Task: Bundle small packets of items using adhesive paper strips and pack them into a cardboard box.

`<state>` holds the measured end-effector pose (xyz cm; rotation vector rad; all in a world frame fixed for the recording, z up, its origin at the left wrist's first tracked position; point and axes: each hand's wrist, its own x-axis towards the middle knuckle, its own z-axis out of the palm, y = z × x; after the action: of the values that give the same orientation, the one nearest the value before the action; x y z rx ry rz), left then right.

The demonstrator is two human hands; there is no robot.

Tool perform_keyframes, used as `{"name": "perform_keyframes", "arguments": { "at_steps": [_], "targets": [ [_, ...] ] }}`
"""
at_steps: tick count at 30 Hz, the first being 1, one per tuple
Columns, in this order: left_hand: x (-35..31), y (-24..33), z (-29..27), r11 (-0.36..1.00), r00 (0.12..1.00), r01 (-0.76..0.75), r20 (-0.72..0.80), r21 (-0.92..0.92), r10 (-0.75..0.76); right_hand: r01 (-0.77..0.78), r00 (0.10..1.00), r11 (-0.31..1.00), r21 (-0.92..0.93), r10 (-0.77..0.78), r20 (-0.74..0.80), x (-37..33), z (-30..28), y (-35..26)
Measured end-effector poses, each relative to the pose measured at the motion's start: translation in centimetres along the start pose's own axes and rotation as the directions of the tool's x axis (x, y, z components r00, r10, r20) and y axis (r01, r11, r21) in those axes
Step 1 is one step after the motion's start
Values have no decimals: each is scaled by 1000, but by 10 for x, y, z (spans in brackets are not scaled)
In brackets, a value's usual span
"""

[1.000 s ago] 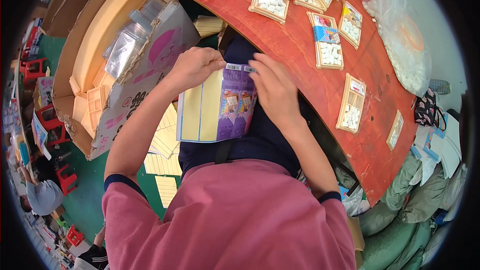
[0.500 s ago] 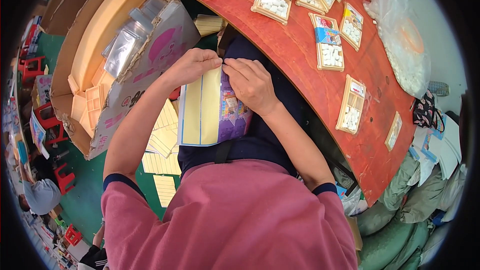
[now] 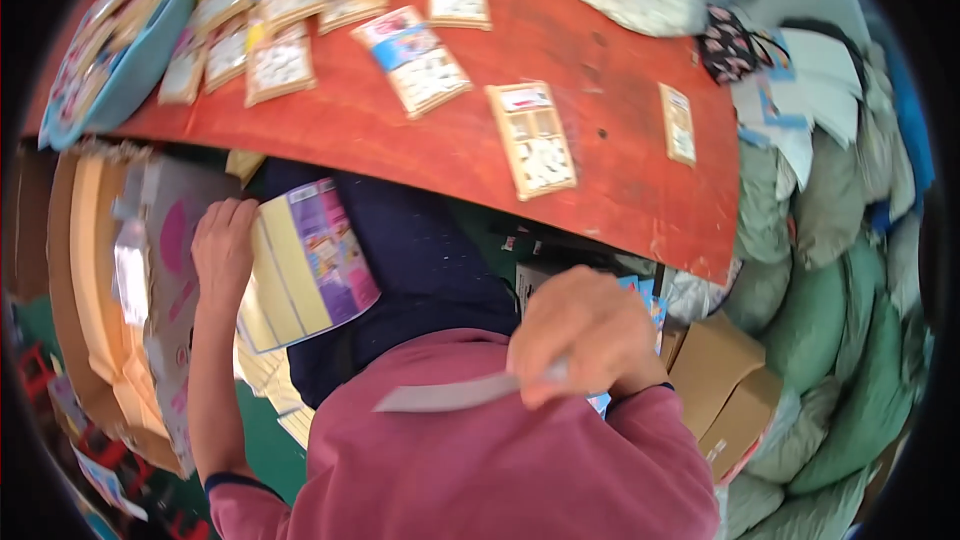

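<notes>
My left hand (image 3: 224, 238) is closed on the edge of a printed sheet (image 3: 337, 248) with pale yellow bands and a purple, picture-covered part. The sheet lies over my dark trousers, tilted. Out to the right, my right hand (image 3: 588, 332) is smeared by motion. A thin pale strip (image 3: 440, 397) trails from its fingers toward the left, in front of my shirt.
On the red table (image 3: 620, 140) ahead lie several packs of white pieces (image 3: 425, 70). A blue basket (image 3: 150, 70) of packs stands far left. Beside my left arm is a cardboard box (image 3: 170, 310) of trays. An open brown carton (image 3: 715, 380) and green sacks (image 3: 840, 340) are at right.
My view has turned to the right. My hands, together at the sheet's top edge before, are apart: the left keeps the sheet, and the right has swung rightward with a pale strip.
</notes>
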<state>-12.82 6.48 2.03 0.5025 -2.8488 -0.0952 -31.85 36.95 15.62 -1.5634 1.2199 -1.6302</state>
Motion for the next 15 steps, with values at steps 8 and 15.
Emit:
{"name": "perform_keyframes", "arguments": {
  "at_steps": [8, 15],
  "targets": [
    [64, 159, -54, -137, 912, 384, 352, -913, 209, -280, 670, 950, 135, 294, -682, -34, -45, 22],
    [131, 203, -18, 278, 976, 162, 195, -947, 97, -139, 596, 943, 303, 324, -735, -59, -108, 17]
  ]
}}
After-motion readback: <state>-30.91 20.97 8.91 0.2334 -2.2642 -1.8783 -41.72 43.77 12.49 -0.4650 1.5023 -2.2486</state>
